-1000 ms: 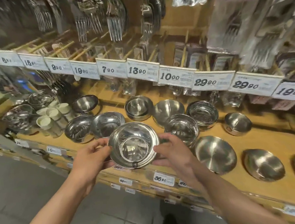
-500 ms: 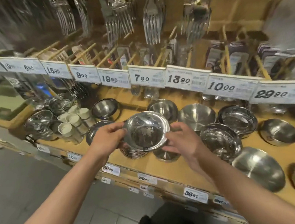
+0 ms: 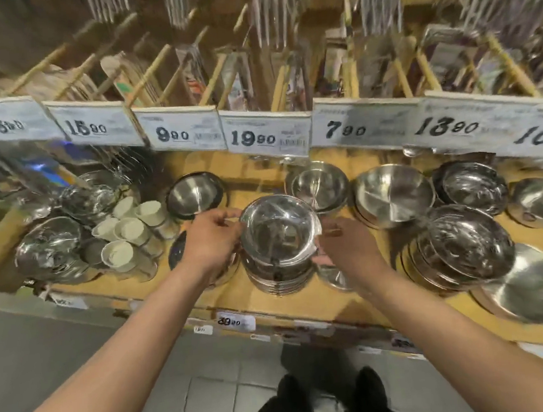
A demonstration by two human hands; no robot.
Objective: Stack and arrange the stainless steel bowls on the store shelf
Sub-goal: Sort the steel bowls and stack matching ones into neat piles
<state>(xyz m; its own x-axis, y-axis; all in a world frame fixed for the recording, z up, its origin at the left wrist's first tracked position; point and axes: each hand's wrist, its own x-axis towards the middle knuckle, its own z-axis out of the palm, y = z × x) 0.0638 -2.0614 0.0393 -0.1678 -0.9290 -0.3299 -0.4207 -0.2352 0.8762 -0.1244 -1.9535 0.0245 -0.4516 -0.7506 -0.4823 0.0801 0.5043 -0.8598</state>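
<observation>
Steel bowl (image 3: pixel 280 229) held by its rim between left hand (image 3: pixel 213 243) and right hand (image 3: pixel 348 248), fingers pinching opposite edges; seated on top of bowl stack (image 3: pixel 279 275) on wooden shelf (image 3: pixel 303 300), under 19.90 price tag (image 3: pixel 264 136).

Two hands (image 3: pixel 212 239) show, and seven price tags (image 3: pixel 266 138) hang in a row. About six white cups (image 3: pixel 129 230) cluster at the left. Steel bowls (image 3: pixel 280 228) are stacked and blurred, so their count cannot be told.

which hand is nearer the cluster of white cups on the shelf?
Left. The left hand sits just right of the white cups, gripping the left rim of the top bowl. The right hand is beyond that bowl, at its right side.
</observation>
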